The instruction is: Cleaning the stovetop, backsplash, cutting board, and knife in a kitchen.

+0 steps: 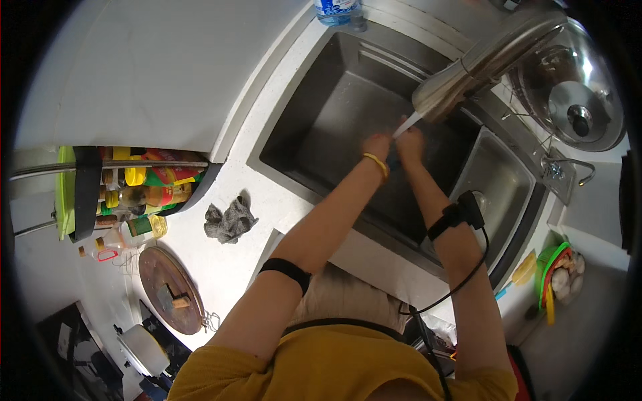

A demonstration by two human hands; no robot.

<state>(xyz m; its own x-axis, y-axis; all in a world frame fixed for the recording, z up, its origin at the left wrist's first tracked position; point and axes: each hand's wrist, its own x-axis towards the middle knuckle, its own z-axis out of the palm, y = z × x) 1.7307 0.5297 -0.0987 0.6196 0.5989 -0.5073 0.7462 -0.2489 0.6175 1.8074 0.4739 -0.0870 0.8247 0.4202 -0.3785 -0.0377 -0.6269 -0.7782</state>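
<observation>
Water runs from the faucet (441,92) over the large basin of the dark metal sink (331,115). Beneath the stream, close together, are my left hand (377,146) and my right hand (411,145). The fingers are blurred and partly hidden by the water, so whether either hand holds something cannot be told. A yellow band circles my left wrist. A smaller steel basin (501,170) lies to the right of the large one.
A crumpled grey cloth (230,220) lies on the white counter. Farther left are seasoning bottles (155,195), a round cutting board (163,280) with a cleaver (173,298), and a pot (145,348). A large metal lid (567,90) and a green basket (546,275) are at right.
</observation>
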